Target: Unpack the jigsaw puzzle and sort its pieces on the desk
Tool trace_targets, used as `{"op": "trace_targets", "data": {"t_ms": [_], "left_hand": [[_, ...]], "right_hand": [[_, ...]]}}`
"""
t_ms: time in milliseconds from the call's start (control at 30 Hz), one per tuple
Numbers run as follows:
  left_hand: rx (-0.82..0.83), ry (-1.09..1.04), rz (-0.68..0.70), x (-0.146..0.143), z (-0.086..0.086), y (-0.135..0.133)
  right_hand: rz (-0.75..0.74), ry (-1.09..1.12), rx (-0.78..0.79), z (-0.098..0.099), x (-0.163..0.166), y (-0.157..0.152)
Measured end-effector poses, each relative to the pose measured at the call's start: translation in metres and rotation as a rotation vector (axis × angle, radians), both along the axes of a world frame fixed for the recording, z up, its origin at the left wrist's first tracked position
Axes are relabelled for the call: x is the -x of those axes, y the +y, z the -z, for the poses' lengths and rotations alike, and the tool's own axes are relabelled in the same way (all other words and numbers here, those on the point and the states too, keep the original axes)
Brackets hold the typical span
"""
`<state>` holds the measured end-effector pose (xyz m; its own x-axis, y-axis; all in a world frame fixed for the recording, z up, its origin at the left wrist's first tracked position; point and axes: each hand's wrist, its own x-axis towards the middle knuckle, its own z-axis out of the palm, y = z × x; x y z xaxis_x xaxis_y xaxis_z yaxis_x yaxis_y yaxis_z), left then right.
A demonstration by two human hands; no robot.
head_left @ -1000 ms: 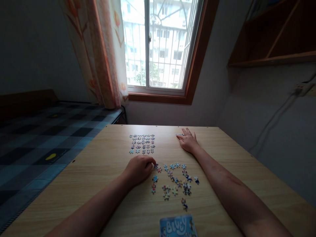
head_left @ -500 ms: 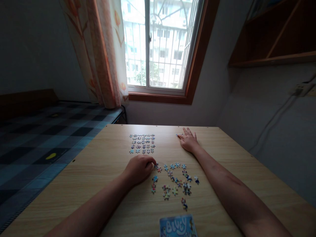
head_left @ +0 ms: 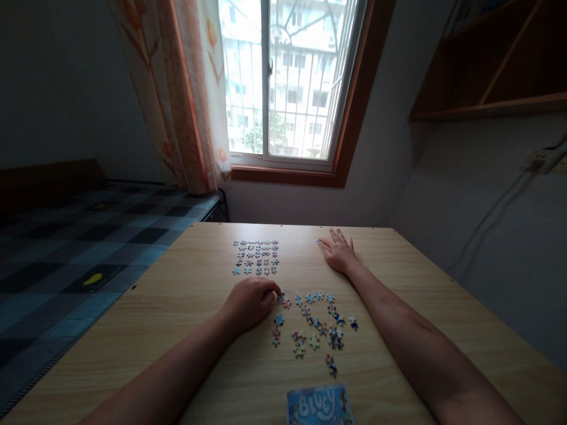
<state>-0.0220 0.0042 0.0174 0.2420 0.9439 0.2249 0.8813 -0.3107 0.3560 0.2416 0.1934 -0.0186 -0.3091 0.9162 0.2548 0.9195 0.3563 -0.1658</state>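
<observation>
My left hand [head_left: 251, 302] rests on the table with its fingers curled, the index fingertip on a small jigsaw puzzle piece [head_left: 280, 296] at the edge of the loose pieces. Farther away, my right hand [head_left: 340, 252] lies flat with fingers spread. Its index finger or thumb touches a puzzle piece [head_left: 319, 242], partly covered. Several loose puzzle pieces [head_left: 314, 341], many colours, are scattered between my forearms. Beyond my left hand, other puzzle pieces [head_left: 257, 255] lie apart in neat rows.
A blue box [head_left: 319, 405] marked "BLUEY" sits at the near edge of view. The wooden table [head_left: 177, 330] reaches towards a window [head_left: 292, 88]. A bed with a checked cover [head_left: 110, 236] stands on the left, and a wall shelf [head_left: 491, 109] hangs at right.
Beside my right hand, less of the puzzle pieces shows at the fingertip, and that hand's fingers have shifted slightly. My left hand stays in place.
</observation>
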Motion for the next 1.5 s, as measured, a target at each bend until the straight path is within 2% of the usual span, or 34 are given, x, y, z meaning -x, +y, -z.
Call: {"op": "trace_targets", "data": {"t_ms": [200, 267, 367, 533, 600, 700, 933, 1167, 1300, 1500], "left_hand": [[0.002, -0.004, 0.012, 0.001, 0.004, 0.001], [-0.005, 0.009, 0.013, 0.002, 0.006, 0.002], [-0.009, 0.047, 0.003, 0.001, 0.008, 0.001], [-0.010, 0.064, -0.040, 0.000, 0.004, -0.002], [-0.012, 0.055, -0.034, 0.000, 0.002, -0.002], [-0.013, 0.053, -0.012, 0.001, 0.002, -0.001], [-0.017, 0.027, -0.004, 0.003, 0.006, 0.000], [-0.015, 0.031, -0.016, 0.003, 0.005, 0.001], [-0.021, 0.028, -0.003, 0.004, 0.006, 0.002], [-0.022, 0.042, -0.009, 0.003, 0.008, 0.002]], "right_hand": [[0.036, 0.131, -0.161, -0.006, -0.004, -0.004], [-0.009, 0.175, -0.235, -0.012, -0.004, -0.008], [-0.235, 0.205, -0.247, -0.024, 0.004, -0.018], [-0.740, 0.190, -0.026, -0.041, 0.034, -0.049], [-0.838, 0.174, 0.052, -0.045, 0.045, -0.062], [-0.900, 0.151, 0.089, -0.048, 0.056, -0.077], [-0.920, 0.071, 0.082, -0.049, 0.062, -0.086], [-0.802, -0.016, 0.069, -0.053, 0.046, -0.068], [-0.670, -0.035, 0.061, -0.047, 0.026, -0.049], [-0.358, -0.066, -0.049, -0.032, 0.015, -0.033]]}}
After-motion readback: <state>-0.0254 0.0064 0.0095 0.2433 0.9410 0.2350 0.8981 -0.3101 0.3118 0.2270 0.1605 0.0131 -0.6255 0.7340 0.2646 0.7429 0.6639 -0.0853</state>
